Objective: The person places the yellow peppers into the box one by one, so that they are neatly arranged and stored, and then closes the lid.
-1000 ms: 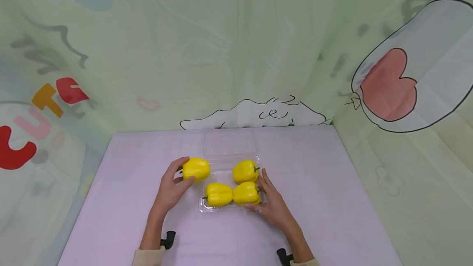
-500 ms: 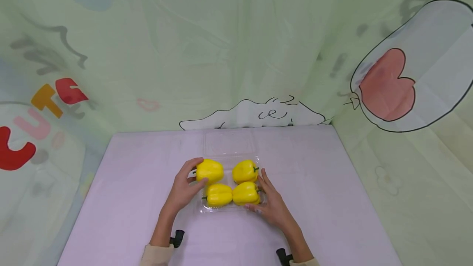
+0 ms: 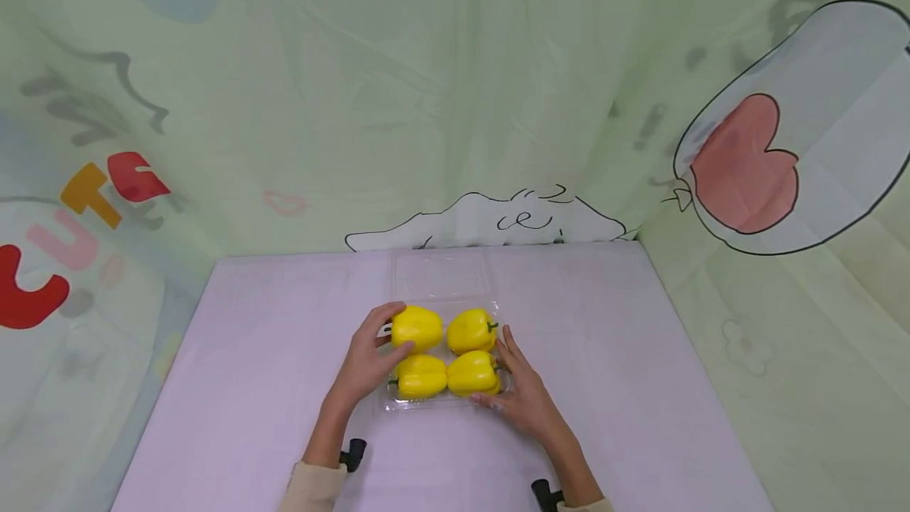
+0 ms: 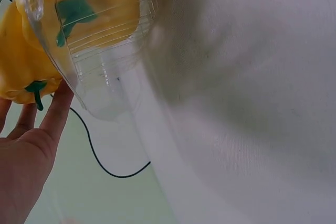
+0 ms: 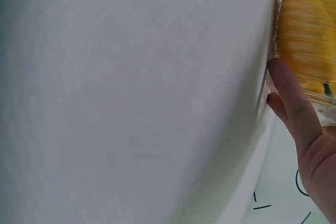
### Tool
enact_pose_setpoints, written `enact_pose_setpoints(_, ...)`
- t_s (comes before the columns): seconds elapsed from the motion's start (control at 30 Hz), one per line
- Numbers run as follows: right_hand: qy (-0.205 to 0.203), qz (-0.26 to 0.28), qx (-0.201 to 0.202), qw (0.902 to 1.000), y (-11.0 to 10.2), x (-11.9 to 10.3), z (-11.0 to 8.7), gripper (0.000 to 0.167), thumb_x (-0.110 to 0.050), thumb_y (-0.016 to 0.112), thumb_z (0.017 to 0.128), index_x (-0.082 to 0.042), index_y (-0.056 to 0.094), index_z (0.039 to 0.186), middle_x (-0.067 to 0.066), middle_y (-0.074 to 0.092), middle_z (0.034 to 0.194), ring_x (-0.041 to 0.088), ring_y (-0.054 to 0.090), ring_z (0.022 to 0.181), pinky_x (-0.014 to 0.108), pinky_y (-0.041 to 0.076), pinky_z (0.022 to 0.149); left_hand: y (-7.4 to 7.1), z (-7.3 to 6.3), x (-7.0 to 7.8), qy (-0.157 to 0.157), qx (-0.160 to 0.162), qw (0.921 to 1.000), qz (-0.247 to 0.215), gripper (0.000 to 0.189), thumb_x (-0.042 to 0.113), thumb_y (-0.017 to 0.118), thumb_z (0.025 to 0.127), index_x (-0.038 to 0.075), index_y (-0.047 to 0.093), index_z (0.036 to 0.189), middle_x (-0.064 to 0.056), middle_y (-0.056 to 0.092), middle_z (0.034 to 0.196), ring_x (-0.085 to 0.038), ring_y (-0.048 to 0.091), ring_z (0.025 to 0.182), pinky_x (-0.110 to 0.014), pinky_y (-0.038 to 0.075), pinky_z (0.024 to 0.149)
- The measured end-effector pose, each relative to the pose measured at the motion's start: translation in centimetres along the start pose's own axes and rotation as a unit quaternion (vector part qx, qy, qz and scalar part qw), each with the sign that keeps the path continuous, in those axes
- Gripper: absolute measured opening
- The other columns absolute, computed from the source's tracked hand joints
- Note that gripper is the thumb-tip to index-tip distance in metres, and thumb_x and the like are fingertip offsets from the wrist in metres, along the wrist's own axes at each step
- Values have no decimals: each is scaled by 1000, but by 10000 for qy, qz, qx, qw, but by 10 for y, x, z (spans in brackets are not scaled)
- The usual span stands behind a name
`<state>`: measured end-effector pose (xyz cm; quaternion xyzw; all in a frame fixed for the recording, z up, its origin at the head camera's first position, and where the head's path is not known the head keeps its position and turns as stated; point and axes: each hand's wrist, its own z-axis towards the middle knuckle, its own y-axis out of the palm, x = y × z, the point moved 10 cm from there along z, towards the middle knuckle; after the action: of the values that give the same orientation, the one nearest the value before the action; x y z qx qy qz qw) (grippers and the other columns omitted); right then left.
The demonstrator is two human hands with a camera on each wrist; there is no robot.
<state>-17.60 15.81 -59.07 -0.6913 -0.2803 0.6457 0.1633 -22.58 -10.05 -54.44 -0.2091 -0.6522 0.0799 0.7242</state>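
Note:
In the head view my left hand (image 3: 368, 360) holds a yellow bell pepper (image 3: 418, 329), thumb in front and fingers behind. It is at the back left of a clear plastic clamshell box (image 3: 434, 405); whether it touches the bottom cannot be told. Three more yellow bell peppers lie in the box: front left (image 3: 421, 376), front right (image 3: 472, 373) and back right (image 3: 471, 330). My right hand (image 3: 524, 395) rests against the box's right side, fingers extended. The right wrist view shows those fingers (image 5: 294, 98) touching the clear wall. In the left wrist view the held pepper's green stem (image 4: 38, 94) shows.
The box's clear lid (image 3: 442, 275) lies open behind it on the pale lilac tabletop (image 3: 604, 322). Pale green printed curtains (image 3: 370, 101) hang behind and on both sides. A black wrist mount (image 3: 353, 454) sits on each forearm.
My left hand has carried its bell pepper rightward, from beside the box to over the back left part. My right hand and the other peppers have stayed put.

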Motion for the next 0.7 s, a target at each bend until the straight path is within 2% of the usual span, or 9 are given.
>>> enact_pose_setpoints(0.37, 4, 27, 12, 10000, 1, 2, 1, 109, -36, 95, 78, -13, 35, 167, 7, 11, 181, 37, 54, 147, 60, 38, 126, 10, 5, 3, 127, -79, 9999, 73, 65, 19, 79, 96, 11, 52, 155, -7, 49, 161, -34, 52, 144, -60, 55, 112)
enact_pose_setpoints(0.7, 84, 71, 13, 9999, 1, 2, 0, 109, -35, 95, 78, -12, 34, 166, 6, 11, 181, 34, 59, 142, 58, 43, 123, 17, 7, 4, 180, -138, 9994, 274, 63, 19, 79, 96, 14, 53, 154, -8, 49, 162, -35, 52, 146, -56, 56, 112)
